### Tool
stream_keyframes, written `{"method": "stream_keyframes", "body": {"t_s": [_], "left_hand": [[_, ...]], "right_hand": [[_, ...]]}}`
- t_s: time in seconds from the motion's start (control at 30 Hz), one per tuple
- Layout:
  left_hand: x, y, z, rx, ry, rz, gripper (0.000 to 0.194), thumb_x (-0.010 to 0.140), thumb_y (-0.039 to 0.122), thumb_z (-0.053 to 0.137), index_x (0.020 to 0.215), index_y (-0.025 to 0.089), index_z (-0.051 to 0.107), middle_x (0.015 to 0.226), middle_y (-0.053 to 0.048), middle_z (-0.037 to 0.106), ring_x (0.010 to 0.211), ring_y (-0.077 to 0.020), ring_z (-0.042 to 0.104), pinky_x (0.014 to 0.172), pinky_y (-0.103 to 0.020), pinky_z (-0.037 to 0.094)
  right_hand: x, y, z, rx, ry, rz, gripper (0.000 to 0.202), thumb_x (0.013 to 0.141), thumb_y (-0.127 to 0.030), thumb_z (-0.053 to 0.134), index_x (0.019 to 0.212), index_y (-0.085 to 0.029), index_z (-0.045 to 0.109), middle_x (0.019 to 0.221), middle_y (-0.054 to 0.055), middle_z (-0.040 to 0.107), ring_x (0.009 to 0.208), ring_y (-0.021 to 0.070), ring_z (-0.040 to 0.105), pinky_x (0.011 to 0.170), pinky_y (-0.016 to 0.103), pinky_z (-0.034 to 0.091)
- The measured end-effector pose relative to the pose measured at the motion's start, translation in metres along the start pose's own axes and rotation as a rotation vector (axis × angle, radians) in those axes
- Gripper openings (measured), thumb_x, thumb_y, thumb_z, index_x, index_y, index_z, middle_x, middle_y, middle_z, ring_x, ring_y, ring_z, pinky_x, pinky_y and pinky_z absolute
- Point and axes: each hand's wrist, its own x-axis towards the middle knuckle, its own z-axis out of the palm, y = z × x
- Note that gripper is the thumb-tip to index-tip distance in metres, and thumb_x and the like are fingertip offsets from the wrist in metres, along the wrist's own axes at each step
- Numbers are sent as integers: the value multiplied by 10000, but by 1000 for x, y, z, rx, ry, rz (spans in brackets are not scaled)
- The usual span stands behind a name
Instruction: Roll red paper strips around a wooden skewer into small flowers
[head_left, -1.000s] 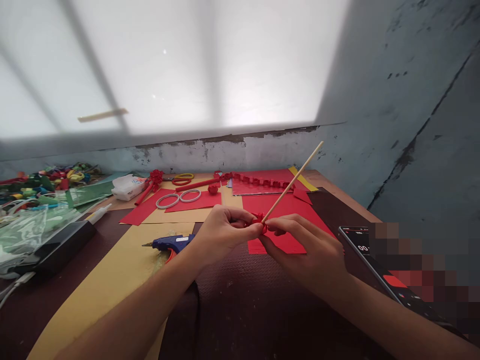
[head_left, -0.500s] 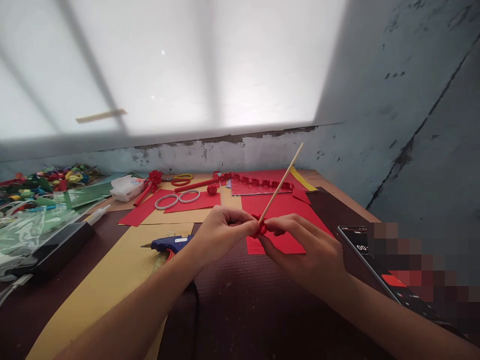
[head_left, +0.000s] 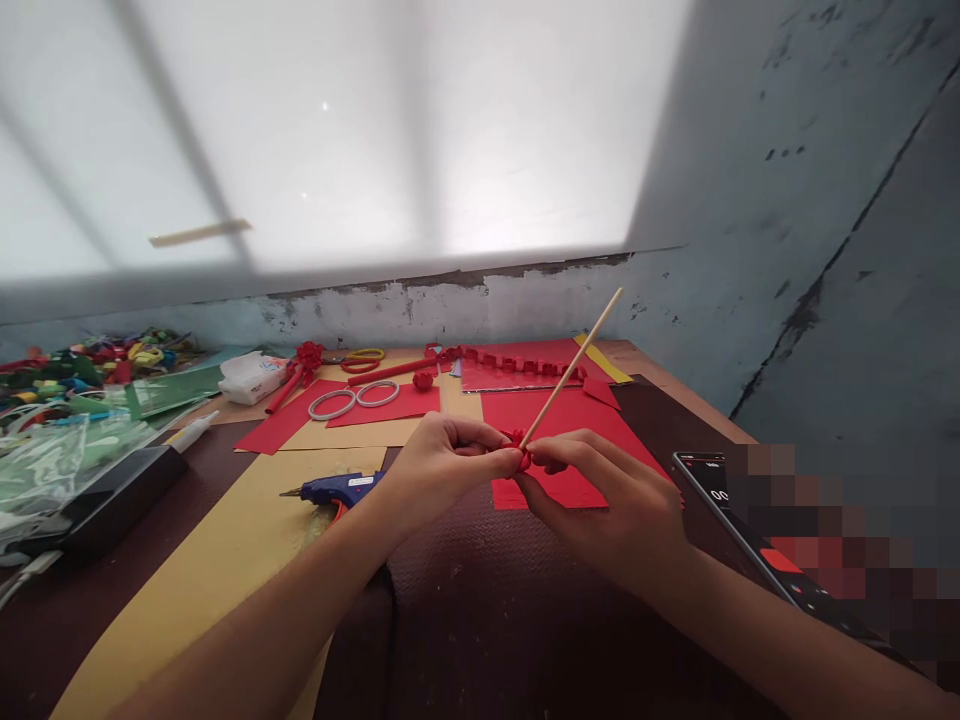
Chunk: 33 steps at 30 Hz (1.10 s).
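- Stick (head_left: 574,367) tips farther right than half a second ago, its top end having swung over; both hands have hardly shifted.
- Phone (head_left: 701,485), at the right, shows large white digits, of which "00" can be read; the smaller heading is blurred.
- Glue gun (head_left: 337,488) bears a white label (head_left: 361,481), too small to read, as is the print on the white pack (head_left: 251,378).
- Left hand (head_left: 442,460) is closed in a pinch, thumb and fingers gripping the red flower (head_left: 525,462).
- Right hand (head_left: 611,485) is nearly closed, its fingertips at the flower beside the stick's lower end; how firmly, I cannot tell.
- Flower sits between both hands, raised over the table, small and folded.
- Stick is thin, straight and pale.
- Table (head_left: 450,640) is dark brown, finely textured; rings (head_left: 332,405) are round and grey.
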Motion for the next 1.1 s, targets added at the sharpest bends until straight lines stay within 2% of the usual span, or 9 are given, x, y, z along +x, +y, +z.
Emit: {"method": "stream_keyframes", "body": {"t_s": [0.17,0.3,0.37,0.57,0.97,1.1], "left_hand": [[-1,3,-2,3,-18,-28,226,760,358,804,824,142,795,828,-75,750,789,-169,636,699,-257,448],[-2,5,-2,35,-24,-1,127,820,276,736,784,174,802,734,-23,725,710,-120,602,654,-223,425],[-2,5,-1,27,-29,19,144,849,241,691,788,191,812,680,-2,700,674,-105,582,644,-214,419],[-2,5,-1,32,-33,12,113,826,226,715,757,187,795,700,8,705,649,-88,549,625,-205,404],[-1,1,-1,-4,-3,-16,222,758,358,805,793,140,782,798,-71,734,769,-165,629,687,-257,450],[-2,3,-1,43,-26,15,179,808,321,753,811,146,790,788,-62,739,762,-165,641,686,-253,463]], "right_hand": [[0,0,0,8,4,11,215,813,-93,762,980,-198,676,852,-6,728,772,99,680,753,224,558],[2,-1,-1,30,-2,10,226,820,-90,756,997,-204,675,878,-3,739,796,104,691,763,224,563],[3,-2,-2,40,-6,4,228,828,-87,748,1007,-207,673,894,-1,745,808,107,697,770,225,565],[3,-3,-2,45,-11,5,207,836,-102,747,1004,-207,685,877,2,744,796,109,699,757,224,570],[1,-1,-1,24,-2,20,232,824,-111,754,1019,-207,674,849,-7,728,744,104,683,709,225,567],[2,-3,-2,33,-5,33,216,827,-108,747,1002,-212,674,838,-4,731,740,118,692,700,239,573]]}}
